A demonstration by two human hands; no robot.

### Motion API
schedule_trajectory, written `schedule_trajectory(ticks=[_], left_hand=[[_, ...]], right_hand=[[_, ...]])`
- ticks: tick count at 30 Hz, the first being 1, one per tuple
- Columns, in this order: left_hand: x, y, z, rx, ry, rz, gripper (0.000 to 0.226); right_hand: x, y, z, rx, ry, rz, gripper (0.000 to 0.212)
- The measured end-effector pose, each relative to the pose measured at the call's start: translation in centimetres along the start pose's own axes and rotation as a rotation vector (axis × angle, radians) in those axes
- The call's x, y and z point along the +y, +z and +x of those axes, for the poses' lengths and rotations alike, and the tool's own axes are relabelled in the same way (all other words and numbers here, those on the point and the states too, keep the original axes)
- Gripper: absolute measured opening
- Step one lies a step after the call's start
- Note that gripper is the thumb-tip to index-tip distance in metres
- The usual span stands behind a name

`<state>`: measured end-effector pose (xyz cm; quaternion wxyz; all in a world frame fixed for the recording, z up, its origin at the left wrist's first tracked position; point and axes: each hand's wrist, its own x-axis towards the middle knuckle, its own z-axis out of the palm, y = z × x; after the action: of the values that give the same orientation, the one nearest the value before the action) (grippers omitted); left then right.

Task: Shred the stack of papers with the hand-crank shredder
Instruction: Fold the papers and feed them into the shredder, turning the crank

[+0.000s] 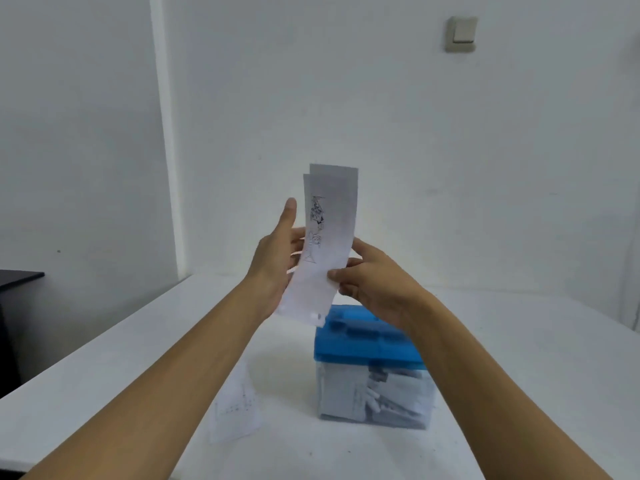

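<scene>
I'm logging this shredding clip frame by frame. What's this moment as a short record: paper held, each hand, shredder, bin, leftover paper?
held: paper sheets, upright in the air above the shredder, not yet fed
left hand: fingers behind the sheets' left edge, thumb raised clear
right hand: pinches the right edge, thumb in front
shredder: blue top, stands on the white table
bin: clear, holds shreds
leftover: loose paper flat on the table, left of the shredder

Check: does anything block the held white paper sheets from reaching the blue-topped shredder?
Nothing visible does. The right hand pinches the white printed sheets, left hand against them, just above the blue-lidded clear shredder.
</scene>
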<state>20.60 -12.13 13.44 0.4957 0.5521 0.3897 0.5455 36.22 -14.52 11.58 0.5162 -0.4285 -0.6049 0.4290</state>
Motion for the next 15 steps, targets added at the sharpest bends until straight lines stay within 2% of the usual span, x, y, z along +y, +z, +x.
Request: schedule_trajectory(ticks=[2, 5, 12, 15], left_hand=[[-0.4, 0.7, -0.1, -0.087, -0.011, 0.188, 0.061], [-1.3, 1.1, -0.1, -0.149, -0.051, 0.288, 0.038], [-1.9, 3.0, 0.4, -0.161, -0.087, 0.066, 0.032], [-2.1, 3.7, 0.7, -0.119, -0.08, 0.008, 0.033]], right_hand=[[-0.7, -1.7, -0.4, -0.005, 0.018, 0.061, 0.064], [-1.4, -3.5, -0.8, -0.012, 0.048, 0.106, 0.057], [-1.1, -4.7, -2.1, -0.051, 0.214, -0.006, 0.026], [-0.6, -4.7, -2.4, -0.022, 0.209, -0.068, 0.029]])
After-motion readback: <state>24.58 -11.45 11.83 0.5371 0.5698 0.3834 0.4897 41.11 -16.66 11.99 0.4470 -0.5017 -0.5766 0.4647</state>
